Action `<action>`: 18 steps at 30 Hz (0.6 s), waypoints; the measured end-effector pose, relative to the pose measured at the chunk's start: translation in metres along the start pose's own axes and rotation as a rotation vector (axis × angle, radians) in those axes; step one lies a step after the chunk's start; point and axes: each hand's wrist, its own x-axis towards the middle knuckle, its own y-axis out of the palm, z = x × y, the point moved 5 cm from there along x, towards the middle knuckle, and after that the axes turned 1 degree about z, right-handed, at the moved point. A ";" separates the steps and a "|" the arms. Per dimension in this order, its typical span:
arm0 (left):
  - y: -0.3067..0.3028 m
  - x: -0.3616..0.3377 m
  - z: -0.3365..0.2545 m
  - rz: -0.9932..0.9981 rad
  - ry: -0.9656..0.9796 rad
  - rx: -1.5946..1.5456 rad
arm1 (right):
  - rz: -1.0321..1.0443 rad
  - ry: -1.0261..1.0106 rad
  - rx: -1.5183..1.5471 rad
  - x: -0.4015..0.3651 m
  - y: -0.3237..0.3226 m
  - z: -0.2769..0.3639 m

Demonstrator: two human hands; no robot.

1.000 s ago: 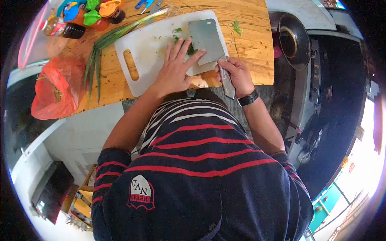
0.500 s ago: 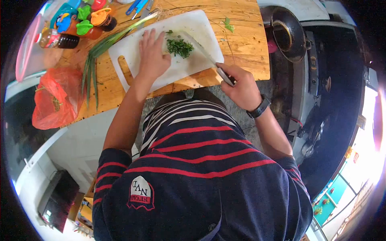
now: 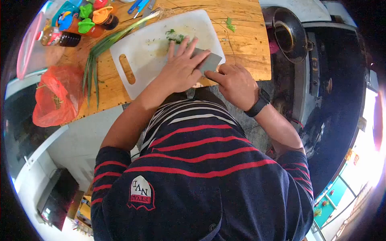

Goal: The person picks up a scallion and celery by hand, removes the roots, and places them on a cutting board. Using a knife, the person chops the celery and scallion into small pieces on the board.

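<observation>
My right hand (image 3: 238, 87) is closed round the handle of a wide-bladed kitchen knife (image 3: 212, 62). Its grey blade lies turned flat, low over the near right part of the white cutting board (image 3: 142, 50). Across the blade rests my left hand (image 3: 181, 67), fingers spread, hiding much of it. Just beyond those fingertips is a small heap of chopped greens (image 3: 173, 36), partly covered by the hand. Fine green bits are scattered over the board. Along the board's left side lie long scallions (image 3: 106, 45), their white root ends pointing away from me.
A red plastic bag (image 3: 58, 96) sits at the table's left edge. Behind it stand a dark sauce bottle (image 3: 60, 39) and several jars with coloured lids. Blue-handled scissors (image 3: 138, 6) lie at the back. A leaf scrap (image 3: 230, 25) is on the right; a black wok (image 3: 287, 36) stands beyond.
My left hand has moved right and nearer, from the board's middle onto the blade. The knife has turned flat and come closer to me. Less of the chopped heap shows.
</observation>
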 end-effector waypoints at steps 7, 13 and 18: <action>0.006 -0.005 0.050 0.064 -0.166 0.130 | 0.014 0.044 0.049 -0.017 -0.008 -0.012; 0.001 -0.003 0.087 -0.050 -0.265 -0.209 | 0.033 0.169 0.199 -0.038 -0.022 -0.028; 0.002 -0.009 0.098 -0.129 -0.636 -1.454 | -0.072 0.454 0.609 -0.056 -0.004 -0.043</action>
